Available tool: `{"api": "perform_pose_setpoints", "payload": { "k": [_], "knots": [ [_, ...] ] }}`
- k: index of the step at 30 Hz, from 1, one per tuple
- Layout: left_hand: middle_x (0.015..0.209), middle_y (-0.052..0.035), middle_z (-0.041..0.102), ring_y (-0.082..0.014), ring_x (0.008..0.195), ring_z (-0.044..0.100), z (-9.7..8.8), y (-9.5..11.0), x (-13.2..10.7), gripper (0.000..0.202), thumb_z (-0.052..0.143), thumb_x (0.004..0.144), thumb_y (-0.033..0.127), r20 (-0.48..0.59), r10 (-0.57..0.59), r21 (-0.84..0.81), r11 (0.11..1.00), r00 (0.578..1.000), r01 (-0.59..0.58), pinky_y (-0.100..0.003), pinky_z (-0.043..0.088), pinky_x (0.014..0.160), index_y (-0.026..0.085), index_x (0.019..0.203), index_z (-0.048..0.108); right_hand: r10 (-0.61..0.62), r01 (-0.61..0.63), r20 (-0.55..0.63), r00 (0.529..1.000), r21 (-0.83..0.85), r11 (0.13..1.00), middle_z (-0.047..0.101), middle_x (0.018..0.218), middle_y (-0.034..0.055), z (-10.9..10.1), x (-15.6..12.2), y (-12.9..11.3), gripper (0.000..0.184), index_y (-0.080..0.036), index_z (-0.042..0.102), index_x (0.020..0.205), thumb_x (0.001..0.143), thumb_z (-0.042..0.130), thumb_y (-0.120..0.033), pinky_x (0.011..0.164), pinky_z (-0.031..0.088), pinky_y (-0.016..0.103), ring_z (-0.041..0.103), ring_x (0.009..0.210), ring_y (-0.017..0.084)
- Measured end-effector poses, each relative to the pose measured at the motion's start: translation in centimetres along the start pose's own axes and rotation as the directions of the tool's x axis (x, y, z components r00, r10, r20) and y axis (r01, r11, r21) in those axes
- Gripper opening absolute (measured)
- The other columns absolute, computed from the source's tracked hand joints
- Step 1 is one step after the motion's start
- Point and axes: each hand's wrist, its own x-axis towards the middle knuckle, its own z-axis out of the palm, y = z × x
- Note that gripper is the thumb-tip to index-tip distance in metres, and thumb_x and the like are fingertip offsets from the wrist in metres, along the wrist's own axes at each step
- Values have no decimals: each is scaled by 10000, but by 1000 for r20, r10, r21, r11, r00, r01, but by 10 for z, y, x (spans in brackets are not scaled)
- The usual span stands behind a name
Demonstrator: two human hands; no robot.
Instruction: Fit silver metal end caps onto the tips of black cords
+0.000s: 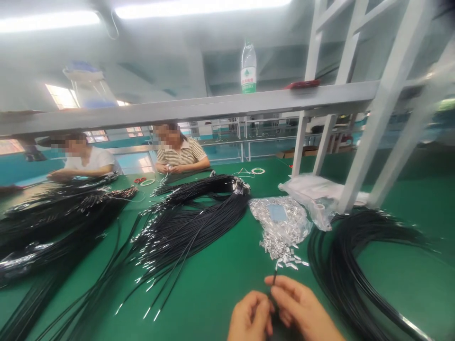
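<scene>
left hand (250, 318) and right hand (302, 310) are pressed together low over the green tabletop (220, 284), both pinching one thin black cord (274, 278). its tip pokes up just short of the metal ferrules (280, 227). the cord looks light and limp, so it is best gripped close to the tip.

PLACE: factory assembly hall, cable work | SURFACE: long green worktable (220, 284) with seated workers (181, 151) opposite | STOCK: bundles of black cables (192, 213) with bare metal ends, heap of small metal sleeves (280, 227) | FIXTURES: white steel frame (373, 118), overhead shelf rail (177, 111), fluorescent tube lights (199, 7) | BEYOND: further benches (249, 135) in rows
</scene>
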Motion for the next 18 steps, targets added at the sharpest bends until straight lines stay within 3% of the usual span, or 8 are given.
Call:
{"api": "perform_pose_setpoints", "payload": {
  "k": [4, 7, 10, 12, 13, 14, 16, 18],
  "knots": [
    [502, 48, 470, -84, 436, 363, 7, -4, -4, 464, 503, 824, 621, -149, 59, 137, 990, 987, -38, -195, 303, 470, 170, 730, 562, -113, 119, -171, 979, 23, 993, 409, 537, -46, 1, -2, -12, 599, -121, 668, 840, 576, 768, -650, 453, 299, 213, 348, 454, 62],
    [518, 33, 498, -102, 474, 422, 11, -8, -6, 374, 495, 859, 508, -232, 177, 345, 934, 956, -90, -198, 331, 492, 181, 697, 575, -115, 109, -137, 984, -49, 993, 396, 511, -44, 6, -1, -8, 563, -120, 654, 765, 633, 713, -664, 441, 268, 210, 334, 444, 64],
    [575, 8, 558, -126, 531, 491, 12, -11, -7, 369, 432, 897, 472, -293, 278, 444, 887, 915, -127, -210, 400, 557, 190, 731, 602, -74, 63, -43, 996, -221, 973, 420, 510, -40, -1, 2, 4, 512, -129, 650, 773, 686, 653, -634, 426, 246, 213, 321, 414, 65],
    [627, -11, 601, -143, 573, 537, 13, -9, -7, 387, 384, 919, 476, -331, 300, 449, 884, 895, -130, -225, 438, 609, 193, 851, 639, -157, 102, -92, 983, -436, 894, 513, 585, -3, -17, 6, 4, 461, -147, 660, 861, 721, 592, -581, 447, 305, 234, 412, 448, 103],
    [647, -18, 612, -150, 591, 551, 13, -7, -7, 396, 371, 924, 478, -339, 306, 451, 883, 890, -132, -233, 450, 635, 195, 911, 648, -259, 136, -139, 956, -571, 810, 568, 660, 25, -28, 8, 1, 438, -160, 658, 921, 751, 545, -546, 489, 358, 256, 485, 510, 137],
    [659, -22, 615, -155, 605, 556, 14, -5, -8, 401, 365, 926, 475, -338, 313, 454, 880, 888, -138, -240, 456, 656, 197, 952, 652, -406, 156, -188, 894, -719, 678, 608, 744, 51, -40, 11, -5, 405, -172, 654, 952, 791, 485, -502, 568, 407, 286, 544, 605, 171],
    [661, -25, 603, -157, 609, 546, 15, 0, -9, 395, 366, 927, 458, -312, 328, 466, 871, 892, -157, -244, 453, 666, 198, 948, 662, -589, 84, -145, 795, -935, 344, 630, 896, 83, -61, 19, -18, 325, -179, 642, 936, 866, 391, -374, 711, 431, 336, 590, 777, 215],
    [650, -21, 583, -149, 585, 519, 16, 5, -11, 384, 370, 927, 439, -298, 327, 463, 871, 897, -163, -235, 437, 634, 192, 916, 664, -582, -51, -59, 811, -998, 29, 611, 888, 84, -75, 28, -27, 244, -174, 630, 868, 872, 393, -229, 715, 423, 337, 587, 817, 229]
  ]
}}
